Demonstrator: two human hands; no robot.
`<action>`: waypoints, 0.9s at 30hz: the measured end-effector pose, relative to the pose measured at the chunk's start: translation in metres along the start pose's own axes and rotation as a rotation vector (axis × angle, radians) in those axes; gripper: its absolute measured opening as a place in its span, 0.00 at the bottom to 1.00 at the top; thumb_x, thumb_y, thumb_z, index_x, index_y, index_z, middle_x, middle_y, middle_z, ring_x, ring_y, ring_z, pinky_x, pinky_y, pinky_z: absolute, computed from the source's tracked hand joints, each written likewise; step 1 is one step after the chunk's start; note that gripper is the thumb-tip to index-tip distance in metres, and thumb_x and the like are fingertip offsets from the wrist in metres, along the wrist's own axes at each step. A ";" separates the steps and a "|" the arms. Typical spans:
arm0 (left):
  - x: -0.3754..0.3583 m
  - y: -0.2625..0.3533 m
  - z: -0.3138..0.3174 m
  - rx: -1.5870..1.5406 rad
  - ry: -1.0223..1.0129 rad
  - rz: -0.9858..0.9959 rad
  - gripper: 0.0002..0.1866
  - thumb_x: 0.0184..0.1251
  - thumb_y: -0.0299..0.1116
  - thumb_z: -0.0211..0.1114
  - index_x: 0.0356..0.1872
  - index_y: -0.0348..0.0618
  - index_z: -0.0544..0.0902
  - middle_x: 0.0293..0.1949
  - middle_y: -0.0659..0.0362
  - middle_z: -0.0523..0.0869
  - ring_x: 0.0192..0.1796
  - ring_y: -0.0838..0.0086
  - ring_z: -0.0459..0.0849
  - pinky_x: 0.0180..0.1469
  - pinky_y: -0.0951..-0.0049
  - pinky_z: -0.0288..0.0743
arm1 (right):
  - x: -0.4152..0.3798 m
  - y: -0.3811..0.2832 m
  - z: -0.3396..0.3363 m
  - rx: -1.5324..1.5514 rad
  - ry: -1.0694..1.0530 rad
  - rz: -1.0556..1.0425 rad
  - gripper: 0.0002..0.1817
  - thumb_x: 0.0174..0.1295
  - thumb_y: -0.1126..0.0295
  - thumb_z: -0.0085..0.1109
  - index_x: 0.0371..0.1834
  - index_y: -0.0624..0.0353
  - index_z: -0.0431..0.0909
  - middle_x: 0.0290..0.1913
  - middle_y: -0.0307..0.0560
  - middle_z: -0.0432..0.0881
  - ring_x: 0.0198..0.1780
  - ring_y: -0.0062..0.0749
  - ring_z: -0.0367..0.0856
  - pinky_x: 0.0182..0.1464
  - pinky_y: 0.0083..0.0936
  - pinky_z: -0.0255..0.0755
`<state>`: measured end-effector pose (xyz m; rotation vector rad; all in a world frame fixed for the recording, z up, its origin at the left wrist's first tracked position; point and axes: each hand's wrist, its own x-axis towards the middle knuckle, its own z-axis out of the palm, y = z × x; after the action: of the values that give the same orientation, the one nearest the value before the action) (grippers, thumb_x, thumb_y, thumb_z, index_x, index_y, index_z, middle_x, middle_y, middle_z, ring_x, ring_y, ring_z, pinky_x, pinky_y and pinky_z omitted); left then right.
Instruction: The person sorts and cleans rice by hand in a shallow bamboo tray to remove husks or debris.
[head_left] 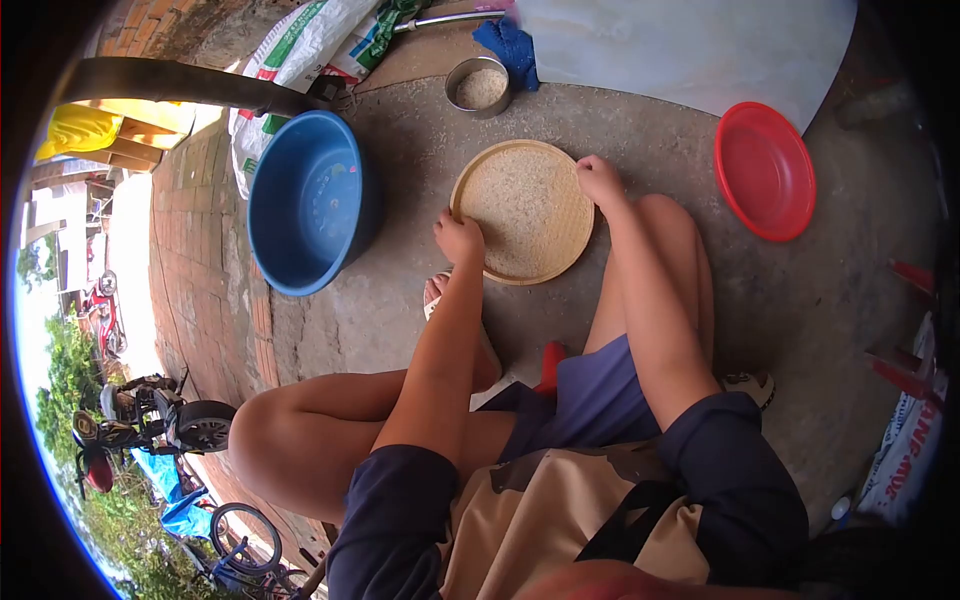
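A round woven tray (565, 235) is between my two hands, with pale grains (515, 195) spread over much of its surface. My left hand (459, 238) is closed on the tray's lower left rim. At the upper right rim, my right hand (599, 182) grips the edge with its fingers pressed together. Some grains lie scattered on the floor around the tray. Beyond it stands a metal bowl (480, 88) holding similar grains.
A large blue basin (310, 205) stands to the left, and a red basin (765, 172) to the right. Behind are white sacks (300, 50), a blue cloth (510, 50) and a pale sheet (690, 50). A motorbike (150, 425) is far left.
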<state>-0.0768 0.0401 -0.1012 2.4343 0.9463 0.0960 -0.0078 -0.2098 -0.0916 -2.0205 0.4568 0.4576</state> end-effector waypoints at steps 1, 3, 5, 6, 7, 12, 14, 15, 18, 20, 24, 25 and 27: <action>-0.005 0.008 0.001 0.092 0.014 0.003 0.24 0.60 0.35 0.58 0.60 0.47 0.71 0.62 0.47 0.70 0.61 0.50 0.69 0.60 0.56 0.65 | 0.005 0.004 0.003 -0.011 -0.005 0.001 0.16 0.60 0.58 0.52 0.45 0.56 0.78 0.45 0.54 0.82 0.48 0.45 0.80 0.50 0.35 0.72; -0.016 0.020 0.005 0.068 0.086 0.245 0.27 0.60 0.36 0.58 0.63 0.47 0.67 0.65 0.48 0.65 0.64 0.49 0.65 0.63 0.56 0.62 | 0.013 0.011 0.010 -0.073 -0.013 0.036 0.19 0.60 0.56 0.52 0.47 0.58 0.77 0.46 0.56 0.81 0.51 0.47 0.79 0.53 0.35 0.70; -0.028 0.033 0.014 0.012 0.077 0.605 0.32 0.61 0.38 0.58 0.67 0.46 0.61 0.69 0.49 0.60 0.67 0.49 0.61 0.66 0.55 0.57 | 0.007 0.003 0.009 -0.054 -0.010 0.042 0.21 0.61 0.55 0.52 0.48 0.59 0.76 0.47 0.57 0.81 0.51 0.48 0.79 0.53 0.35 0.70; -0.036 0.041 0.019 -0.025 -0.007 0.709 0.33 0.62 0.39 0.58 0.68 0.45 0.60 0.69 0.49 0.60 0.68 0.49 0.60 0.67 0.56 0.56 | 0.005 0.000 0.008 -0.029 -0.005 0.043 0.22 0.61 0.54 0.51 0.50 0.61 0.75 0.47 0.59 0.81 0.52 0.48 0.78 0.54 0.35 0.69; -0.042 0.047 0.027 -0.030 -0.010 0.697 0.33 0.62 0.39 0.58 0.68 0.45 0.60 0.69 0.49 0.60 0.68 0.49 0.60 0.67 0.56 0.56 | 0.008 0.004 0.011 -0.041 -0.009 0.045 0.22 0.61 0.54 0.51 0.50 0.61 0.75 0.47 0.59 0.81 0.52 0.48 0.78 0.54 0.35 0.69; -0.066 0.063 0.048 0.109 -0.077 0.867 0.27 0.60 0.38 0.60 0.62 0.47 0.69 0.64 0.53 0.68 0.66 0.52 0.64 0.65 0.59 0.60 | 0.020 0.017 0.017 0.069 0.029 -0.036 0.25 0.60 0.53 0.53 0.49 0.64 0.74 0.44 0.58 0.81 0.49 0.45 0.80 0.52 0.34 0.71; -0.066 0.061 0.046 0.049 -0.186 0.848 0.22 0.59 0.36 0.60 0.56 0.46 0.73 0.59 0.55 0.73 0.61 0.55 0.69 0.61 0.60 0.64 | 0.004 -0.002 0.007 0.087 0.018 -0.027 0.21 0.62 0.56 0.52 0.48 0.63 0.74 0.43 0.53 0.81 0.46 0.38 0.78 0.49 0.30 0.70; -0.065 0.057 0.047 -0.004 -0.294 0.836 0.18 0.58 0.34 0.60 0.51 0.45 0.77 0.53 0.56 0.77 0.57 0.58 0.73 0.57 0.62 0.68 | 0.000 -0.006 0.004 0.117 0.008 -0.016 0.18 0.64 0.59 0.52 0.48 0.62 0.74 0.42 0.47 0.81 0.43 0.31 0.77 0.47 0.27 0.70; -0.058 0.043 0.058 -0.050 -0.306 0.887 0.13 0.54 0.30 0.60 0.42 0.43 0.81 0.41 0.57 0.79 0.45 0.63 0.78 0.47 0.63 0.74 | 0.000 -0.006 0.006 0.239 -0.019 0.014 0.18 0.64 0.59 0.52 0.48 0.63 0.74 0.41 0.45 0.81 0.43 0.29 0.78 0.47 0.26 0.70; -0.053 0.042 0.060 -0.135 -0.303 0.851 0.11 0.53 0.30 0.62 0.39 0.42 0.82 0.38 0.55 0.81 0.42 0.62 0.80 0.44 0.64 0.75 | -0.001 -0.004 0.010 0.238 0.030 -0.002 0.18 0.64 0.59 0.52 0.47 0.63 0.75 0.41 0.46 0.81 0.43 0.30 0.78 0.47 0.27 0.71; -0.043 0.061 0.046 -0.385 -0.371 0.432 0.07 0.53 0.28 0.65 0.32 0.39 0.85 0.28 0.52 0.84 0.32 0.63 0.84 0.38 0.68 0.77 | -0.003 -0.013 0.013 0.594 -0.154 0.158 0.18 0.65 0.58 0.49 0.46 0.62 0.74 0.41 0.49 0.80 0.44 0.37 0.79 0.50 0.31 0.73; -0.040 0.069 0.038 -0.386 -0.364 0.434 0.07 0.53 0.28 0.65 0.32 0.39 0.85 0.28 0.52 0.84 0.32 0.63 0.84 0.38 0.68 0.77 | -0.004 -0.015 0.016 0.594 -0.157 0.152 0.18 0.65 0.58 0.49 0.46 0.62 0.74 0.41 0.49 0.80 0.44 0.37 0.79 0.50 0.31 0.73; -0.033 0.084 0.023 -0.538 -0.332 0.322 0.07 0.56 0.29 0.66 0.35 0.39 0.86 0.27 0.54 0.86 0.29 0.73 0.84 0.36 0.73 0.76 | -0.007 -0.018 0.026 0.734 -0.335 0.321 0.19 0.68 0.59 0.41 0.48 0.65 0.72 0.42 0.56 0.79 0.41 0.39 0.80 0.49 0.35 0.76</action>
<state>-0.0447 -0.0436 -0.0754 1.9916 0.3197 0.0480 -0.0083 -0.1780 -0.0863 -1.1421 0.6306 0.6900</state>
